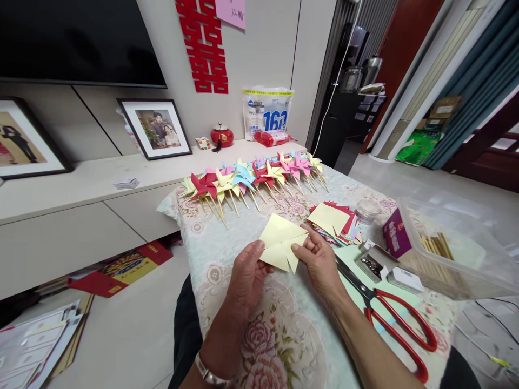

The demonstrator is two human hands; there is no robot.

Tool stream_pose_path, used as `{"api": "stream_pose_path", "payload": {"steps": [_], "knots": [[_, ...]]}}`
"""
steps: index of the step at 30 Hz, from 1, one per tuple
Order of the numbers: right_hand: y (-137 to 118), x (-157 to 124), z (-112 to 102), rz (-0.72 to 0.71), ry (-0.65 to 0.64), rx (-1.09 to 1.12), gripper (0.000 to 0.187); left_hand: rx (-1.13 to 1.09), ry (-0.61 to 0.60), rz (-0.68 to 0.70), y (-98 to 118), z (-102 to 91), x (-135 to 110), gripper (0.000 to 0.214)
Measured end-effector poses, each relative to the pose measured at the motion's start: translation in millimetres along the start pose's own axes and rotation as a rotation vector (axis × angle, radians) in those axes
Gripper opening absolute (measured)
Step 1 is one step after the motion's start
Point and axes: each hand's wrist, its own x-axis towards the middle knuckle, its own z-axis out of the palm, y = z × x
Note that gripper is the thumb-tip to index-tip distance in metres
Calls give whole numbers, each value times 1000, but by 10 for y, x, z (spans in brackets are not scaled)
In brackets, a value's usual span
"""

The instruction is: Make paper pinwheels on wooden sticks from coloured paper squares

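Note:
A pale yellow paper square (279, 237) with slits cut in from its corners is held up above the flowered tablecloth. My left hand (249, 270) pinches its left corner between thumb and fingers. At its right side, my right hand (318, 259) grips the paper, thumb on top. To the right lies a stack of coloured paper squares (330, 218), a yellow one on top. Scissors with red handles (373, 297) rest on a pale green sheet (349, 258), near my right forearm. Beside them sits a small open box of metal pins (371, 266).
Several paper pinwheels on sticks (245, 175) lie in a row along the table's far side. A clear plastic bin (454, 275) with wooden sticks stands at the right, near a round clear container (368, 209). Behind the table runs a white cabinet (97, 186).

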Motion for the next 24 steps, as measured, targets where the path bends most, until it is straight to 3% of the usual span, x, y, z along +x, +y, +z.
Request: {"api": "stream_pose_path", "payload": {"steps": [9,19,24], "knots": [[33,-2,-5,-37,-30,19,72,100,-73,-26,-30,59,-31,46],[20,-46,52,-5,-55,24,71,134,-9,37,-98,70,-13,30],[61,-52,37,-9,-70,-20,69,113,-9,30,-135,35,16,34]]}}
